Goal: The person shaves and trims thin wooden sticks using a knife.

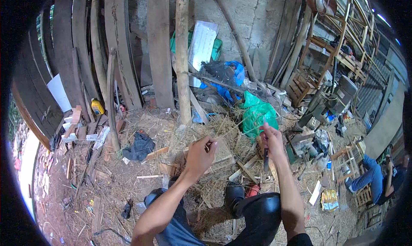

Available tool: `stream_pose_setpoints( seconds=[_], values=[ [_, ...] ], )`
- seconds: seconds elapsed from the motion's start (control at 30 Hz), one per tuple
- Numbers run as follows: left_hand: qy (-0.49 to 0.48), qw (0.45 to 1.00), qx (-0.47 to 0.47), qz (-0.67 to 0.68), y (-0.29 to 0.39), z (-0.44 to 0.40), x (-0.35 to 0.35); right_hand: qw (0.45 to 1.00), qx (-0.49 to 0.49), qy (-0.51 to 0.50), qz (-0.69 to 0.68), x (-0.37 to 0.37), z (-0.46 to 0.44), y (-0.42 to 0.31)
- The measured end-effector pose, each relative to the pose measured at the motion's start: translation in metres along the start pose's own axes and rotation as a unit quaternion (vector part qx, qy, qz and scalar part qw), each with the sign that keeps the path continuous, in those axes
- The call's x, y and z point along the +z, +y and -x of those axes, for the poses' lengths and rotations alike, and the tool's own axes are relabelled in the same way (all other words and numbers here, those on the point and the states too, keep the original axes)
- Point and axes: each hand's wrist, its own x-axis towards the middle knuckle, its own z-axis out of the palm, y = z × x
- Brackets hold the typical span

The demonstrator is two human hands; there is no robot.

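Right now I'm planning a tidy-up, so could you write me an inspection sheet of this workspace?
Surface: ground strewn with straw and wood scraps.
Job's things: dark tool, perhaps a knife, in the right hand.
Clutter: green bag, yellow bottle, gold wrapper.
Hands: right closed on the tool; left hand has its fingertips close together, any hold too small to tell.
Cables: one dark cord-like strand at lower left; kind unclear.
Surroundings: upright boards and a post before a wall; another person at the right.
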Motion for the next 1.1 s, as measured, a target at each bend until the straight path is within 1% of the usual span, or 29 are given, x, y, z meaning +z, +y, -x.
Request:
stream_pose_setpoints(
  seconds=[0.07, 0.2, 0.27, 0.33, 0.4, 0.47, 0.5, 0.57, 0.6, 0.67, 0.73, 0.8, 0.83, 0.87, 0.9, 0.93, 1.0, 1.03, 1.1],
  values=[
    [-0.008, 1.0, -0.023, 0.002, 0.007, -0.002, -0.003, 0.991, -0.051, 0.015, 0.125, 0.007, -0.003, 0.005],
    [-0.02, 0.999, -0.003, -0.026, 0.005, -0.002, 0.002, 0.995, -0.087, 0.025, 0.032, 0.031, 0.005, -0.002],
    [-0.026, 0.999, 0.017, -0.025, 0.007, -0.001, 0.004, 0.997, -0.067, 0.026, 0.02, 0.038, 0.008, -0.003],
    [-0.032, 0.999, 0.008, -0.027, 0.006, -0.001, 0.006, 0.997, -0.07, -0.021, 0.038, 0.039, 0.008, 0.0],
    [-0.035, 0.999, -0.003, -0.03, 0.004, -0.002, 0.007, 0.998, -0.064, -0.022, 0.018, 0.044, 0.009, 0.001],
    [-0.022, 1.0, -0.001, -0.017, 0.0, -0.002, 0.009, 0.992, -0.108, -0.032, 0.064, 0.049, 0.011, 0.004],
    [-0.022, 1.0, -0.004, -0.018, -0.001, -0.002, 0.009, 0.992, -0.105, -0.033, 0.064, 0.054, 0.015, 0.004],
    [-0.02, 1.0, 0.008, -0.009, -0.001, -0.003, 0.011, 0.976, -0.099, -0.05, 0.188, 0.066, 0.024, 0.005],
    [-0.023, 1.0, 0.006, -0.009, -0.003, -0.003, 0.012, 0.976, -0.096, -0.048, 0.187, 0.069, 0.025, 0.01],
    [-0.032, 0.999, -0.017, 0.014, -0.008, -0.007, 0.014, 0.974, -0.059, -0.1, 0.194, 0.073, 0.022, 0.026],
    [-0.036, 0.999, -0.012, 0.0, -0.011, -0.009, 0.012, 0.976, -0.041, -0.104, 0.185, 0.075, 0.018, 0.034],
    [-0.038, 0.999, -0.006, -0.013, -0.014, -0.011, 0.012, 0.972, -0.1, -0.102, 0.188, 0.08, 0.017, 0.033],
    [-0.025, 1.0, 0.005, -0.003, -0.017, -0.013, 0.013, 0.972, -0.101, -0.102, 0.188, 0.084, 0.02, 0.031],
    [-0.012, 1.0, 0.017, 0.008, -0.019, -0.016, 0.015, 0.987, -0.049, -0.123, 0.094, 0.088, 0.026, 0.028],
    [-0.011, 1.0, 0.02, 0.008, -0.022, -0.018, 0.017, 0.99, 0.004, -0.144, -0.001, 0.09, 0.03, 0.024],
    [-0.001, 1.0, 0.015, 0.026, -0.025, -0.02, 0.019, 0.989, 0.0, -0.145, -0.002, 0.088, 0.027, 0.028],
    [0.008, 0.999, 0.015, 0.043, -0.027, -0.02, 0.02, 0.965, 0.024, -0.248, 0.078, 0.086, 0.02, 0.037],
    [-0.001, 0.999, 0.014, 0.035, -0.026, -0.02, 0.019, 0.969, 0.002, -0.24, 0.056, 0.089, 0.024, 0.039],
    [-0.009, 1.0, 0.013, 0.025, -0.026, -0.02, 0.02, 0.969, -0.006, -0.24, 0.057, 0.091, 0.027, 0.035]
  ],
)
